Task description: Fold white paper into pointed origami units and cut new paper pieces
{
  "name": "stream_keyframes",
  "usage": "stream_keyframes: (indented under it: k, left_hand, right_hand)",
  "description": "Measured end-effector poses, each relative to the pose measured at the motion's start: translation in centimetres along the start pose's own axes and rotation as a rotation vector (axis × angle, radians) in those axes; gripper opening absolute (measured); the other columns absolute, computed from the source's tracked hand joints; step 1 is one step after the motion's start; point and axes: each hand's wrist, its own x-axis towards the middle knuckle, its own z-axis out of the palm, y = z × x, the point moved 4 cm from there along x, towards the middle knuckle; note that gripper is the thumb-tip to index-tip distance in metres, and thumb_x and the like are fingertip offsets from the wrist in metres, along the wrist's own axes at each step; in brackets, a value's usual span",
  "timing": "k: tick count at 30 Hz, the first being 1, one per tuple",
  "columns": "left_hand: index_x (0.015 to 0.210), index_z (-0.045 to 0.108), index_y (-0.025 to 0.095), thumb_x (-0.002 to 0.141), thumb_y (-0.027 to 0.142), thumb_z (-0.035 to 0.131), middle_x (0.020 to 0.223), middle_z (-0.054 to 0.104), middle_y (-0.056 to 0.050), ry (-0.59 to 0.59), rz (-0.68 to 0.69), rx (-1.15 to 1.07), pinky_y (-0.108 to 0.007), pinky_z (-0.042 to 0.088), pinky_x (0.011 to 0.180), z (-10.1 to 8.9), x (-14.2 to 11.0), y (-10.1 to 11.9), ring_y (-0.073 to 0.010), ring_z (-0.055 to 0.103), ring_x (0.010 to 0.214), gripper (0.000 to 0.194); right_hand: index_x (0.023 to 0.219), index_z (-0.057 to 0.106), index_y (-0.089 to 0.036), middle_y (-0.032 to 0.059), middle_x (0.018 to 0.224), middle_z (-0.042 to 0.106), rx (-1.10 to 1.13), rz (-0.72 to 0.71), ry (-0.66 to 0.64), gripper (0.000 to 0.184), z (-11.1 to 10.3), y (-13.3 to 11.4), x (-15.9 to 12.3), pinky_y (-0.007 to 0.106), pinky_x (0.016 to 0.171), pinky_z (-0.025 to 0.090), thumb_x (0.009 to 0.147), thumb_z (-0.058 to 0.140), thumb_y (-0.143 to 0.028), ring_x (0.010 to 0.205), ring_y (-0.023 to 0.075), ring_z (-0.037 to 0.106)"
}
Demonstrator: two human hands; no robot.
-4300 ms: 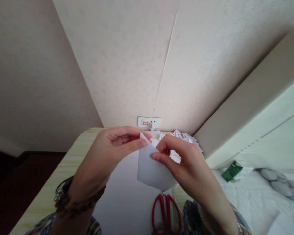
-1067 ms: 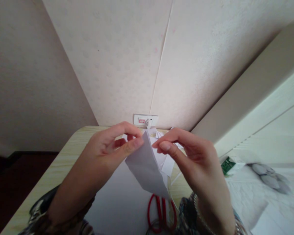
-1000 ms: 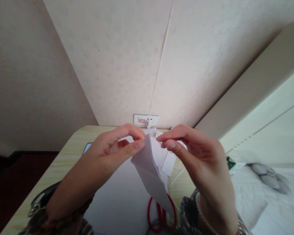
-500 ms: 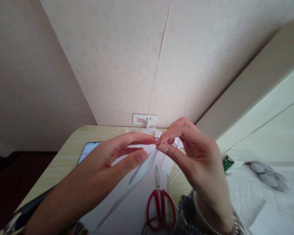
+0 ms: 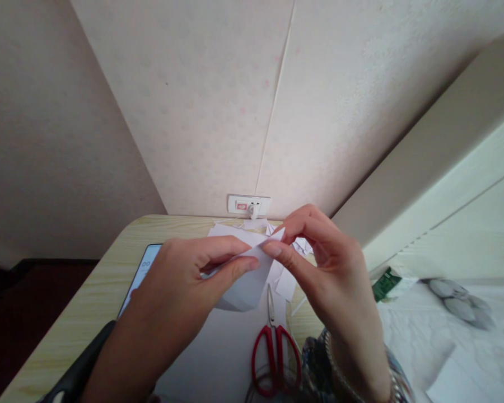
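Observation:
Between my two hands, above the table, is a white sheet of paper (image 5: 247, 282), bent over along its upper edge. My left hand (image 5: 201, 274) pinches that edge between thumb and fingers. A little to the right, my right hand (image 5: 319, 252) pinches the paper near its upper corner, thumb in front and fingers behind. Below the hands, red-handled scissors (image 5: 276, 352) lie with blades nearly closed, pointing to the wall. Under them is more white paper (image 5: 218, 352). Part of the held sheet is hidden behind my left hand.
A phone (image 5: 140, 274) with a lit screen lies left on the wooden table (image 5: 88, 296). Paper scraps (image 5: 285, 282) are scattered near the wall, below a socket (image 5: 249, 205) with a plug. To the right, a green packet (image 5: 387, 284) rests on white bedding (image 5: 407, 330).
The held sheet has turned from nearly edge-on to showing its face, and its corner now stands above my fingers. My left thumb and fingers have closed on its edge.

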Motion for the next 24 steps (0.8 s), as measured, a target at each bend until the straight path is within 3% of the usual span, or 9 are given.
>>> stream_keyframes:
  k: [6, 16, 24]
  left_hand:
    - [0.065, 0.076, 0.026, 0.084, 0.04, 0.062, 0.056, 0.068, 0.005, -0.023, -0.037, 0.034, -0.023, 0.037, 0.048, 0.2, 0.19, -0.21, -0.0139, 0.059, 0.054, 0.027]
    - [0.062, 0.077, 0.028, 0.077, 0.037, 0.07, 0.054, 0.069, 0.006, -0.004, -0.061, -0.088, -0.022, 0.037, 0.047, 0.36, 0.37, -0.06, -0.0133, 0.056, 0.052, 0.019]
    - [0.06, 0.074, 0.025, 0.08, 0.036, 0.068, 0.053, 0.067, 0.007, 0.028, -0.04, -0.018, -0.02, 0.037, 0.047, 0.4, 0.22, 0.02, -0.011, 0.057, 0.052, 0.024]
  right_hand:
    - [0.065, 0.064, -0.021, -0.0062, 0.069, 0.059, 0.026, 0.021, 0.039, 0.019, -0.1, 0.03, -0.15, 0.026, 0.064, 0.04, 0.077, 0.077, -0.012, 0.068, 0.0099, 0.052]
    - [0.063, 0.073, -0.023, -0.0042, 0.067, 0.063, 0.124, 0.08, 0.057, 0.016, -0.5, -0.01, -0.19, 0.027, 0.063, 0.043, 0.072, 0.08, -0.012, 0.068, 0.0117, 0.057]
    - [0.066, 0.074, -0.024, -0.0028, 0.069, 0.065, 0.122, 0.073, 0.019, 0.015, -0.53, 0.18, -0.05, 0.028, 0.065, 0.045, 0.076, 0.076, -0.012, 0.07, 0.0132, 0.058]
